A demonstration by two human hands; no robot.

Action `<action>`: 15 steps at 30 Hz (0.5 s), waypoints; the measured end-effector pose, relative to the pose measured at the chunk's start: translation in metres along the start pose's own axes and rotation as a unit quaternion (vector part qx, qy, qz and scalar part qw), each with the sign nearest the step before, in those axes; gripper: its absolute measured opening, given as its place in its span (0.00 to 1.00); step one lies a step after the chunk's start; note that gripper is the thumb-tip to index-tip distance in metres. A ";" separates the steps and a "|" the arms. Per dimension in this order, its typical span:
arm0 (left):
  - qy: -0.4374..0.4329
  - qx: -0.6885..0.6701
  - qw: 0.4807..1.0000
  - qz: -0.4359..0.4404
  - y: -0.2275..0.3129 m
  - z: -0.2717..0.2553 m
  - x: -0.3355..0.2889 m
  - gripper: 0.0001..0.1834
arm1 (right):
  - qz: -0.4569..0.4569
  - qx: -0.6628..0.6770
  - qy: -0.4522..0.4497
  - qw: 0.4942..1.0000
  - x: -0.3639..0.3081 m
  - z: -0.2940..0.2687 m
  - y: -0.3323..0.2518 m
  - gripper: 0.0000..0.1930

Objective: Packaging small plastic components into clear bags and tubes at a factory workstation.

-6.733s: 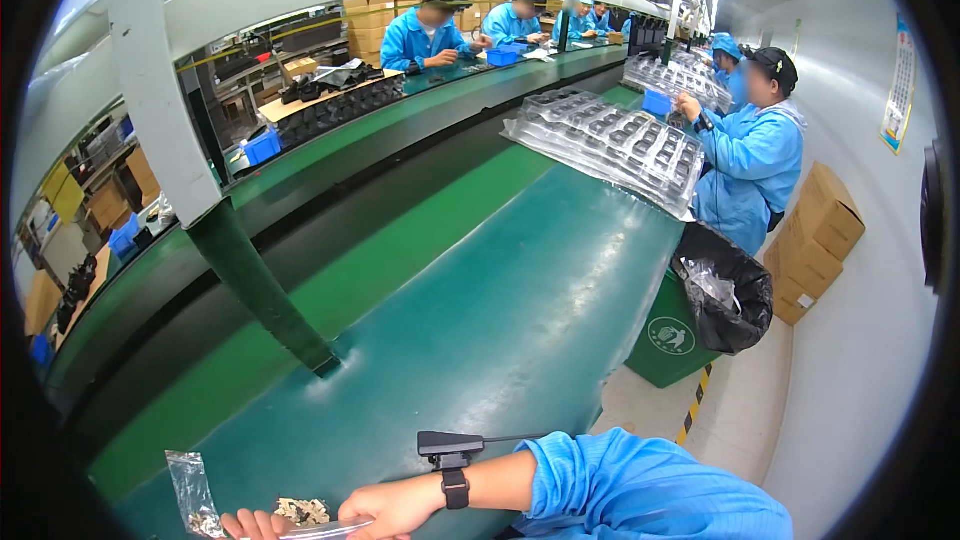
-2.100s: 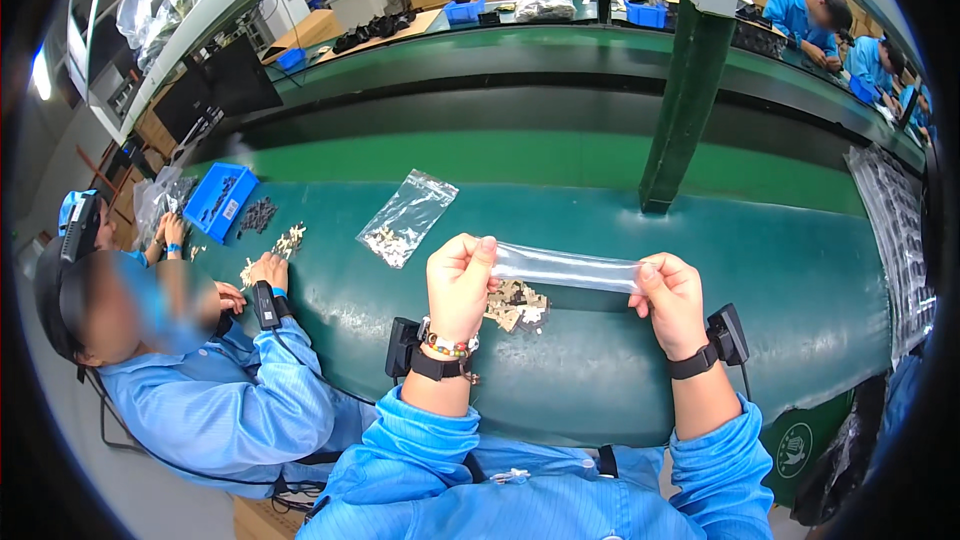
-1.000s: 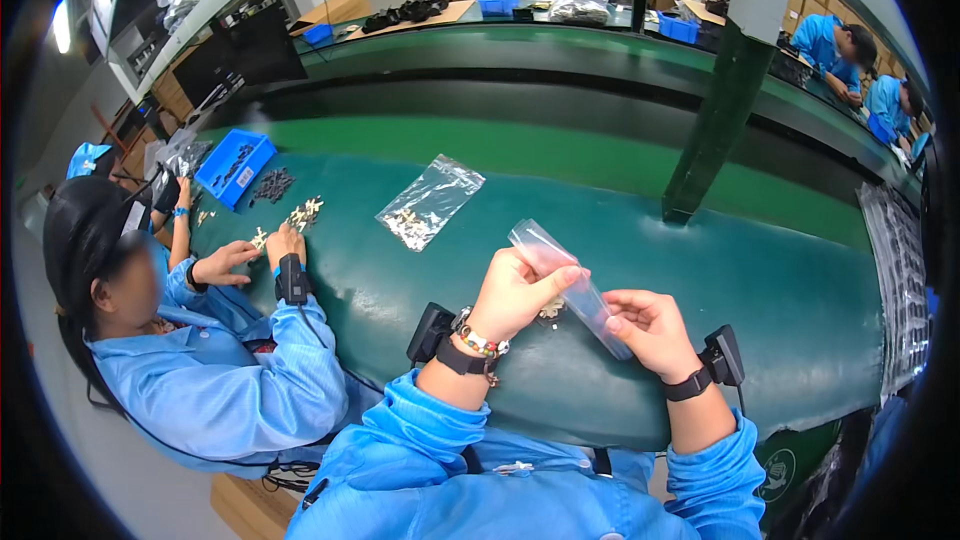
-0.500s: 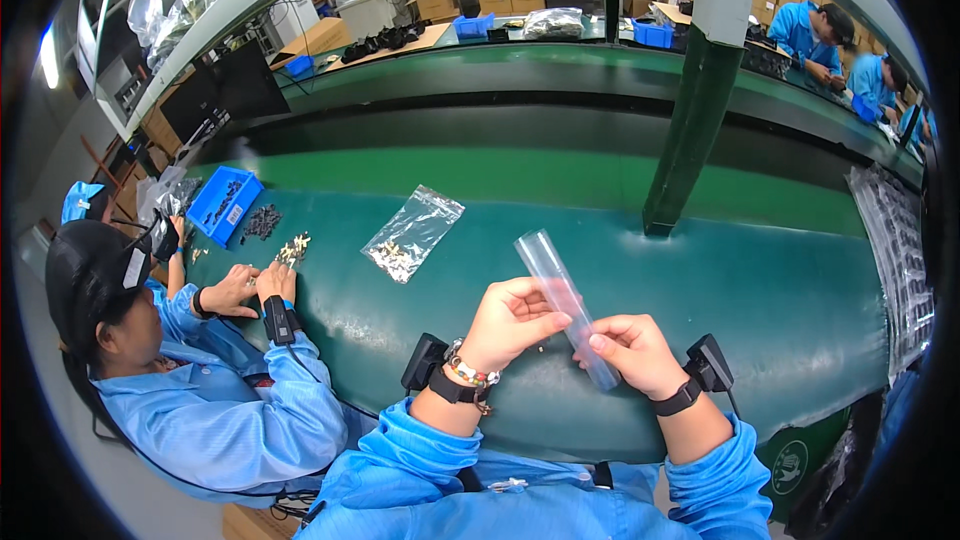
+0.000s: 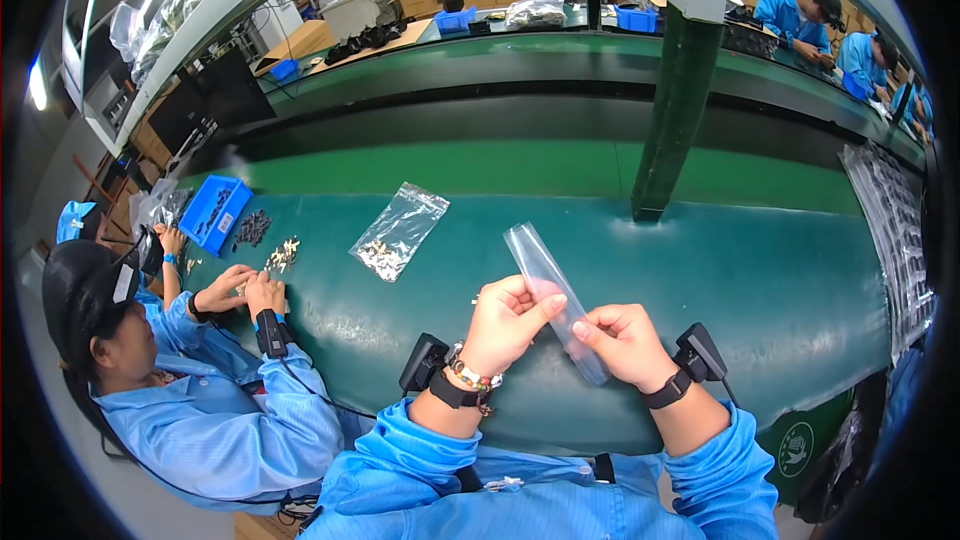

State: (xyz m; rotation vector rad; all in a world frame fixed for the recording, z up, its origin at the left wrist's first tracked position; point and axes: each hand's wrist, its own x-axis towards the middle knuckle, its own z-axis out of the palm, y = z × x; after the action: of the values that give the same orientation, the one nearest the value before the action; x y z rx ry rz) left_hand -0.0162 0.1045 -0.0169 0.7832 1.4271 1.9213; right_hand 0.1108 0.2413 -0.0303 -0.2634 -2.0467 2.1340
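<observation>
Both my hands hold a long clear tube-shaped plastic piece (image 5: 537, 258), tilted with its far end to the left. My left hand (image 5: 508, 328) pinches it around the middle between thumb and fingers. Lower down, my right hand (image 5: 630, 348) grips it with the thumb on top. Whether it is a stiff tube or a rolled-up bag, I cannot tell. A tiny pale bit shows beside my left fingers. Beyond my left hand, a clear zip bag (image 5: 418, 212) with small cream-coloured parts (image 5: 382, 260) in its near end lies flat on the green table (image 5: 480, 208).
At left, a co-worker's hands (image 5: 262, 292) handle small pieces beside a cream-coloured pile (image 5: 283, 255). A blue bin (image 5: 218, 216) and loose dark parts (image 5: 252, 229) lie beyond. A green post (image 5: 672, 125) rises at the far right; clear plastic trays (image 5: 880, 240) line the right edge.
The view has shifted slightly, moving the table things a little left and up. My hands keep hold of the plastic piece, which now looks flatter and wider at its far end.
</observation>
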 end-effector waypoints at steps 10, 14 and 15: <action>-0.037 -0.222 0.974 -0.019 0.007 -0.001 0.002 0.18 | 0.069 0.191 -0.101 0.974 0.001 -0.006 -0.011 0.16; -0.015 -0.165 0.986 0.004 -0.001 -0.006 0.003 0.17 | 0.056 0.219 -0.057 0.972 0.001 -0.003 -0.013 0.15; -0.004 -0.129 0.992 0.004 -0.003 -0.008 0.004 0.16 | 0.055 0.220 -0.057 0.972 0.002 -0.002 -0.011 0.15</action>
State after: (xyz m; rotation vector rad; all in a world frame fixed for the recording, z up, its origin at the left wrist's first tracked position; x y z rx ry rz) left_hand -0.0239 0.1033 -0.0211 0.6742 1.1406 2.0543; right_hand 0.1096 0.2436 -0.0195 -0.1984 -1.5797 2.6508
